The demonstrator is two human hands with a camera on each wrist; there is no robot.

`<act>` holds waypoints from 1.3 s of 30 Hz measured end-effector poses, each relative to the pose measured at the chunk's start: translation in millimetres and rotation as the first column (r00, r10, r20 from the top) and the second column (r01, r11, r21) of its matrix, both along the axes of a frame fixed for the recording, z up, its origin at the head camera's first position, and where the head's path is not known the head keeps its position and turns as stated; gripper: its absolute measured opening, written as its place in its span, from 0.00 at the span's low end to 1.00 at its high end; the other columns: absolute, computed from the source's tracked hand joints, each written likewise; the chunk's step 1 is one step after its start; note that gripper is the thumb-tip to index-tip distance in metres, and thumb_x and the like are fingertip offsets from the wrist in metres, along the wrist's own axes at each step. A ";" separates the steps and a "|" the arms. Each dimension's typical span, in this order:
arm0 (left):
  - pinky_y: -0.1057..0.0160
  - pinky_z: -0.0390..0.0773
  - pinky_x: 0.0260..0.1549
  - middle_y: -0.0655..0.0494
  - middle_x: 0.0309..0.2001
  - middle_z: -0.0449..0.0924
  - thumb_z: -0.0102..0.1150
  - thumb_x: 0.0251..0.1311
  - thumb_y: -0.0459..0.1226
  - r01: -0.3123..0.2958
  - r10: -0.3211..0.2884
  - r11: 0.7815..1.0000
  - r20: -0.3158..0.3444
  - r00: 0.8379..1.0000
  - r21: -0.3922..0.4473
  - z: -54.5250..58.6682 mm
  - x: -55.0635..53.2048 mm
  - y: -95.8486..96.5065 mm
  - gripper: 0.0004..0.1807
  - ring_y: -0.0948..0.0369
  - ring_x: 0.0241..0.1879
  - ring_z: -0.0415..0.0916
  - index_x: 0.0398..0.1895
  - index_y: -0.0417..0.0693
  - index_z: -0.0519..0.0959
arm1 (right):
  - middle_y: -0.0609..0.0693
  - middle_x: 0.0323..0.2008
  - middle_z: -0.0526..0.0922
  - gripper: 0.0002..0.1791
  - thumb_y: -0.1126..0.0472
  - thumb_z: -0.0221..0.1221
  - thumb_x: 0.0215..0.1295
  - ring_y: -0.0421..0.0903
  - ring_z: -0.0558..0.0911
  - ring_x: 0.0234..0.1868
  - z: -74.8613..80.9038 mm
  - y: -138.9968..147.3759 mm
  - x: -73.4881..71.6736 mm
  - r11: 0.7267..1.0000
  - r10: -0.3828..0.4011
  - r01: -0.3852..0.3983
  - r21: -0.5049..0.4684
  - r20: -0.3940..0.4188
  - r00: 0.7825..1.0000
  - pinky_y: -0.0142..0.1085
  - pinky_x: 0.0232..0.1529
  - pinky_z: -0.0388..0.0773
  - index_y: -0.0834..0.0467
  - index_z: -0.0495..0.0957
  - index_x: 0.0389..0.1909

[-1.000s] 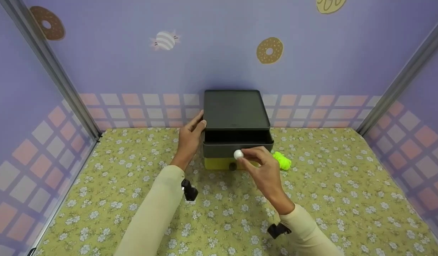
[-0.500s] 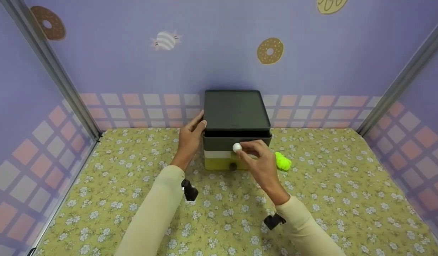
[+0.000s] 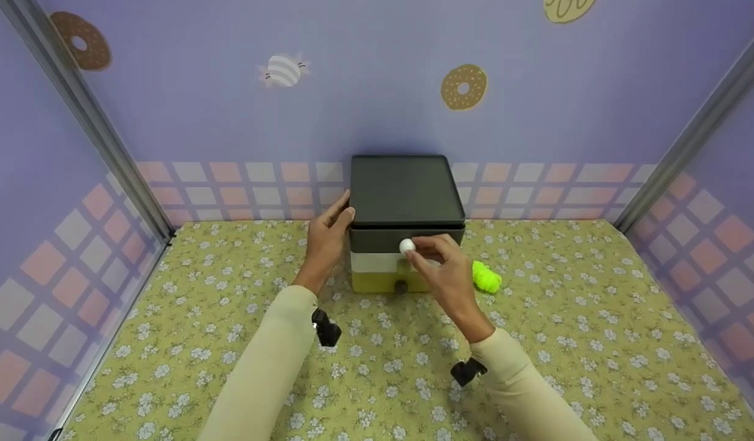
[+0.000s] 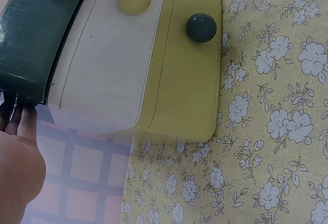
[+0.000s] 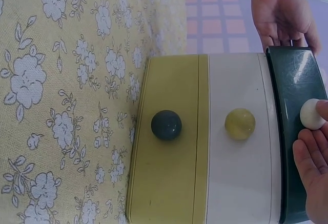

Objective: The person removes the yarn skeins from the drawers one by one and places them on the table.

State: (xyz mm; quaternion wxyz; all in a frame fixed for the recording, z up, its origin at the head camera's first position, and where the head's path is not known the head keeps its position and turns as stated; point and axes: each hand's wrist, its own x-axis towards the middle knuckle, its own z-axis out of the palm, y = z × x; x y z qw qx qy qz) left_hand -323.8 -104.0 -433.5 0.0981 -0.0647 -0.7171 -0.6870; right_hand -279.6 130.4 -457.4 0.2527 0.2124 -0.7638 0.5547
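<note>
A small drawer cabinet [image 3: 407,187] with a dark top stands against the back wall. Thumb and fingers of my right hand [image 3: 449,277] pinch the round white drawer knob [image 3: 407,246] on the dark top drawer [image 3: 372,241]. That drawer sits nearly closed, a thin dark gap showing under the cabinet's top. Below it are a white drawer [image 5: 238,172] with a yellow knob [image 5: 240,124] and a yellow drawer [image 5: 164,183] with a dark knob [image 5: 166,125]. My left hand [image 3: 327,239] rests on the cabinet's left side, fingers extended along it, thumb near the front upper corner.
A fluffy bright yellow-green bundle [image 3: 487,278] lies right of the cabinet, just beyond my right hand. Flowered cloth [image 3: 377,380] covers the table. Purple walls [image 3: 377,110] with tile patterns enclose the back and both sides.
The top drawer has slid back into the cabinet, from well pulled out to nearly closed, my right hand moving away from me with its knob. The left hand stays in place.
</note>
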 end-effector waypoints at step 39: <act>0.61 0.71 0.67 0.58 0.78 0.67 0.54 0.83 0.44 0.007 -0.009 0.997 0.033 0.999 0.074 1.5 -2.3 2.8 0.26 0.62 0.73 0.68 0.80 0.61 0.69 | 0.67 0.43 0.85 0.10 0.75 0.71 0.64 0.64 0.87 0.42 33.1 -12.1 14.2 0.998 -0.030 0.032 -0.046 0.045 0.999 0.49 0.46 0.84 0.73 0.86 0.46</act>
